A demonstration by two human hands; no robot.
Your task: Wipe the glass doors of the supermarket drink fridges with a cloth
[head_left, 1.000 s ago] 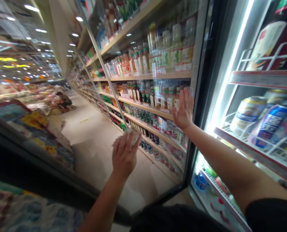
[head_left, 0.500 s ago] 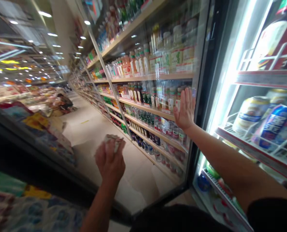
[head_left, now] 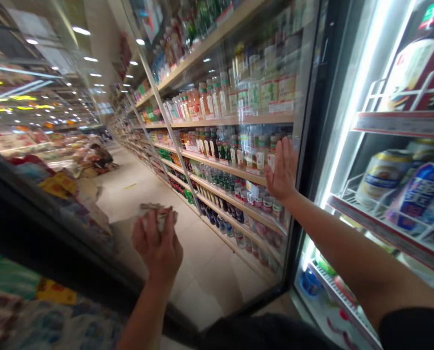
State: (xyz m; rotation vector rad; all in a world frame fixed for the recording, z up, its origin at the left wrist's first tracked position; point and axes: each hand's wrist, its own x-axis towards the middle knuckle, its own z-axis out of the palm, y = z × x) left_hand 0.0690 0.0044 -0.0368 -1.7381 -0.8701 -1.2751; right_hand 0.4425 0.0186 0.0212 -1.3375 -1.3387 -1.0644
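A swung-out glass door [head_left: 220, 296] of a lit drinks cooler stands in front of me. My left hand [head_left: 158, 245] is closed on a crumpled, pale brownish cloth [head_left: 162, 214] and holds it against the lower middle of the glass. Part of the cloth is hidden by my fingers. Further right, my right hand [head_left: 281, 170] lies flat on the glass beside the dark door frame [head_left: 306, 146]. Its fingers are straight and it holds nothing.
On my right, the cooler's wire shelves [head_left: 395, 124] carry cans [head_left: 383, 175] and large bottles [head_left: 414, 73]. Through or in the glass show long shelves of bottles [head_left: 271, 92], an aisle floor [head_left: 129, 182] and a crouching person [head_left: 100, 156]. Packaged goods [head_left: 49, 311] are at lower left.
My left hand has slid left across the glass with the cloth. The right hand stays flat at the same place on the door, while the view has shifted slightly.
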